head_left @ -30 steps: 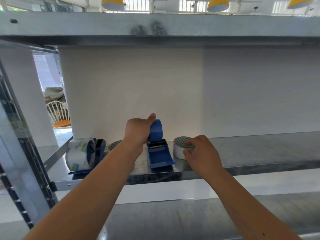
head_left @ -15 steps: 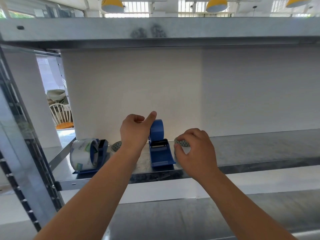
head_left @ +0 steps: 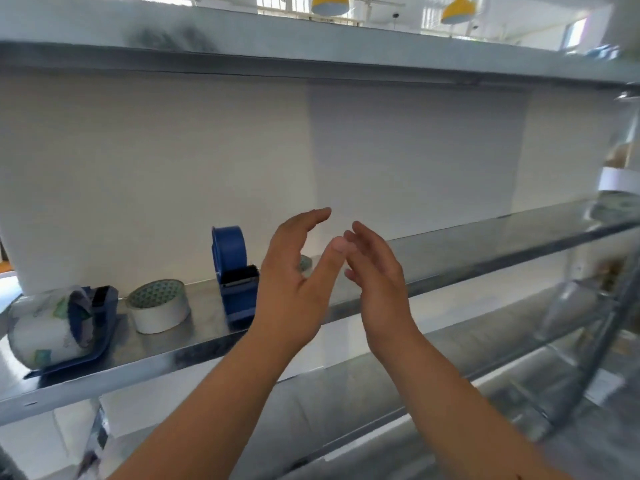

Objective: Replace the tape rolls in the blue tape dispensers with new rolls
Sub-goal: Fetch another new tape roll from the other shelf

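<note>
An upright blue tape dispenser point(head_left: 232, 271) with no roll on it stands on the metal shelf point(head_left: 173, 355). At the far left a second blue dispenser point(head_left: 90, 320) lies with a large printed tape roll point(head_left: 41, 327) on it. A white tape roll point(head_left: 158, 305) lies flat between the two dispensers. Another roll point(head_left: 305, 262) peeks out behind my left hand point(head_left: 294, 282), mostly hidden. My left hand hovers right of the upright dispenser, fingers straight, holding nothing. My right hand point(head_left: 375, 278) faces it, palm to palm, also holding nothing.
The shelf runs on to the right, bare metal up to a blurred upright post point(head_left: 620, 271). A white back panel point(head_left: 398, 154) closes the rear. Another shelf point(head_left: 311, 39) hangs overhead and a lower shelf point(head_left: 433, 393) sits below my arms.
My left hand has let go of the upright dispenser and my right hand has left the roll; both lifted and opened. The view swung to the right.
</note>
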Motion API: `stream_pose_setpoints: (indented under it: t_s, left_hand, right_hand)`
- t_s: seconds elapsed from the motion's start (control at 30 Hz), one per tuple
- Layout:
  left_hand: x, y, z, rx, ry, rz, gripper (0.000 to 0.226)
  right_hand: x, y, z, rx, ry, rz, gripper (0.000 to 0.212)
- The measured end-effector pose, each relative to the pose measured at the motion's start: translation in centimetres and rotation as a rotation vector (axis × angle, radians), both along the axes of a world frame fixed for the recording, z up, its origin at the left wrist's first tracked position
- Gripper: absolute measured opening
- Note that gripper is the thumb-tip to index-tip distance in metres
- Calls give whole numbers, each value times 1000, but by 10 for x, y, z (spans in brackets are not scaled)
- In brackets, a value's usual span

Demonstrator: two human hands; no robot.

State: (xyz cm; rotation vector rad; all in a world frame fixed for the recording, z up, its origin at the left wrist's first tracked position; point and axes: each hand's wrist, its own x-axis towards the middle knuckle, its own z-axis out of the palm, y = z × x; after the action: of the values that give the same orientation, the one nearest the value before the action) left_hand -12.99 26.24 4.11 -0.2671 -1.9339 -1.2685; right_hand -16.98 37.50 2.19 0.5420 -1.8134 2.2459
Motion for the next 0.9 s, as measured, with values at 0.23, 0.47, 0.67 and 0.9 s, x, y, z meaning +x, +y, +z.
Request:
stream_pose_setpoints:
  t_s: [0.23,0.47,0.67,0.9]
  left_hand:
    - [-7,73,-19,66,-127,-353,40]
    - [1,167,-28,217,-193,-693,40]
    - [17,243,-31,238,-242,-895,50]
    - [20,339,-29,259,-285,-1029,39]
  right_hand:
    - [42,88,-9,-80,-18,-289,43]
    - [83,179,-25,-114,-60,-567,40]
    - [116,256,-40,-129,-48,-729,40]
    - [137,349,-41,-111,-3,-845,45]
